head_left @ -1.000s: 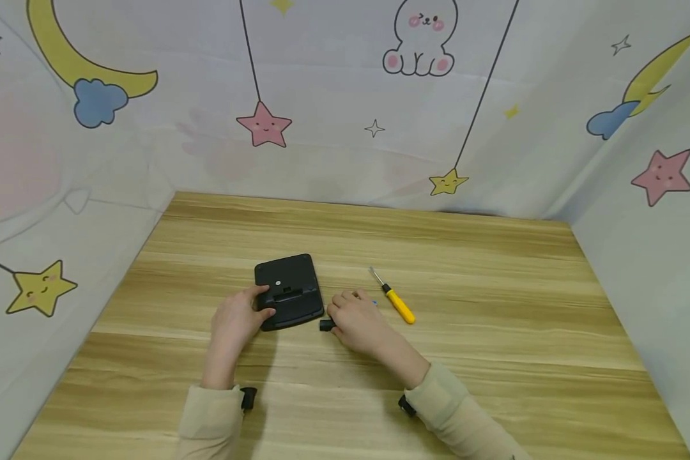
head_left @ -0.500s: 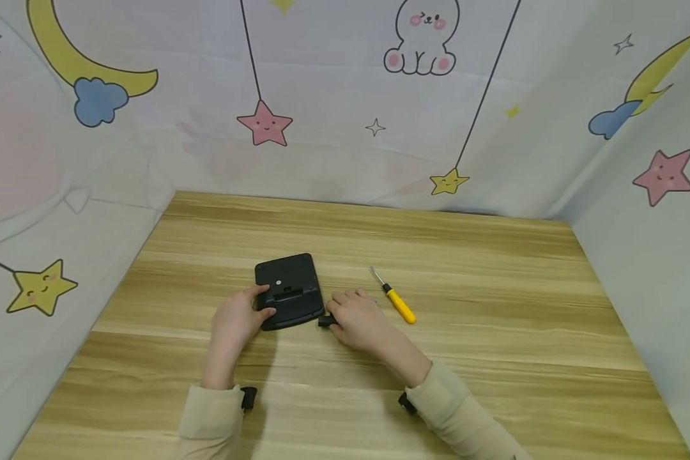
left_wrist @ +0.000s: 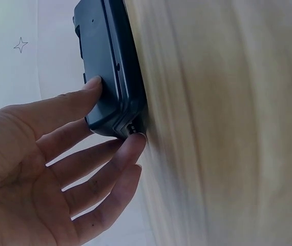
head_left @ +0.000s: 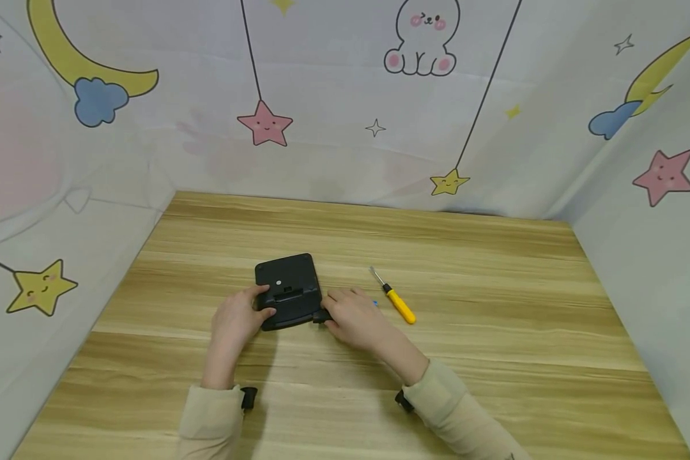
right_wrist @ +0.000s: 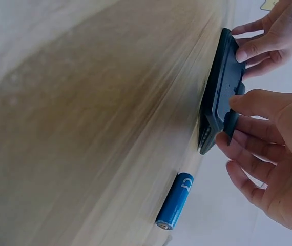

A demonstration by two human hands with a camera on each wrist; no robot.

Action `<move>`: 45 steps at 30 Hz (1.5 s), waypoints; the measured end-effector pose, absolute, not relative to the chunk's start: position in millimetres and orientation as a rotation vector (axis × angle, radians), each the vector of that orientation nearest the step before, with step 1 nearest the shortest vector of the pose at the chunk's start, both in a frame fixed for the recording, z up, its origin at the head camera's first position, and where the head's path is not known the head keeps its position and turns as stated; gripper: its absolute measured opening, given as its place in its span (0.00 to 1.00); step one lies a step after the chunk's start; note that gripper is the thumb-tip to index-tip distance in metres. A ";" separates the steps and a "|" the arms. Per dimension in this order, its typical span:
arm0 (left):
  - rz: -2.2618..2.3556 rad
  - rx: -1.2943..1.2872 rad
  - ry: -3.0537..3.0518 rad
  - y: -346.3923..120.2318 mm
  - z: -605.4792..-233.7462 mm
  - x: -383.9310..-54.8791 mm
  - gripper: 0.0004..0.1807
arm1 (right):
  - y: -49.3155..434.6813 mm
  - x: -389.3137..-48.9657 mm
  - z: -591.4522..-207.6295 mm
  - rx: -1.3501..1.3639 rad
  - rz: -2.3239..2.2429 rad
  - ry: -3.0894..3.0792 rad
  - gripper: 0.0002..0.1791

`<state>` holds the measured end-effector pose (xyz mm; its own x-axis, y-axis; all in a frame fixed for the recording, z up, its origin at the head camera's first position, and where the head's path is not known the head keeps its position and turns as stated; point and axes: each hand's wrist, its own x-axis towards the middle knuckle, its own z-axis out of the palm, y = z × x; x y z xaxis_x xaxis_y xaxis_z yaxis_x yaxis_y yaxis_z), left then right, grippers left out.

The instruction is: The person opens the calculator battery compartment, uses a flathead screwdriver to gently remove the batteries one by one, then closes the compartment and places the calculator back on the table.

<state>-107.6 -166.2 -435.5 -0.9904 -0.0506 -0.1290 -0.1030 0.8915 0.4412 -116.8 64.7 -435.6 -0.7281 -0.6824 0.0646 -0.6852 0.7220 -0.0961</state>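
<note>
A flat black device [head_left: 287, 271], shaped like a desk calculator, lies back side up with a recessed slot in its back. My left hand [head_left: 237, 319] grips its left edge, thumb on the back and fingers along the side. Between the thumb and fingers of my right hand [head_left: 356, 319] is a small black cover [right_wrist: 231, 124], pinched at the device's near right corner. In the right wrist view the cover stands tilted against the device's edge. A blue battery [right_wrist: 175, 201] lies on the table beside the right hand, mostly hidden by that hand in the head view.
A screwdriver [head_left: 399, 305] with a yellow handle lies right of the right hand, its tip pointing away. The wooden table [head_left: 494, 275] ends at a patterned cloth [head_left: 333, 166] that hangs behind it and along both sides.
My right hand has moved slightly left, bringing the small black cover from beside the device to overlap its near right corner. The left hand and the device have stayed in place.
</note>
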 end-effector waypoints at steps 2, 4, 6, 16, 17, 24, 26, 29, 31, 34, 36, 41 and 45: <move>0.696 -0.121 2.943 -166.1 -435.5 -107.3 0.29 | 62.5 -117.1 -434.7 1.159 0.178 -2.884 0.14; 0.696 -0.125 2.941 -166.1 -435.4 -107.2 0.29 | 59.9 -117.5 -433.7 1.166 0.179 -2.878 0.15; 0.698 -0.128 2.939 -166.0 -435.3 -107.1 0.29 | 57.2 -118.5 -433.6 1.168 0.170 -2.875 0.15; 0.701 -0.132 2.937 -165.4 -434.5 -107.4 0.29 | 45.0 -125.3 -433.6 1.184 0.109 -2.819 0.16; 0.702 -0.132 2.938 -165.3 -434.4 -107.3 0.29 | 43.6 -126.2 -434.1 1.186 0.108 -2.815 0.15; 0.707 -0.134 2.941 -165.2 -434.6 -107.4 0.29 | 35.9 -129.3 -437.5 1.196 0.130 -2.800 0.15; 0.708 -0.137 2.940 -165.2 -434.9 -107.4 0.29 | 34.1 -130.0 -438.5 1.197 0.134 -2.777 0.16; 0.710 -0.140 2.939 -165.3 -435.5 -107.7 0.29 | 31.7 -131.0 -440.1 1.194 0.141 -2.739 0.16; 0.711 -0.141 2.940 -165.4 -435.7 -107.9 0.29 | 29.8 -132.5 -441.4 1.194 0.133 -2.715 0.16; 0.710 -0.146 2.937 -165.4 -435.8 -108.2 0.29 | 26.3 -135.1 -443.2 1.197 0.118 -2.690 0.16; 0.709 -0.149 2.934 -165.4 -435.7 -108.3 0.29 | 23.5 -136.9 -444.3 1.201 0.091 -2.673 0.16; 0.708 -0.148 2.930 -165.6 -435.4 -108.4 0.28 | 17.5 -139.5 -444.8 1.200 0.038 -2.633 0.16; 0.714 -0.143 2.930 -165.8 -435.6 -107.8 0.28 | 14.1 -141.8 -445.6 1.187 0.038 -2.637 0.16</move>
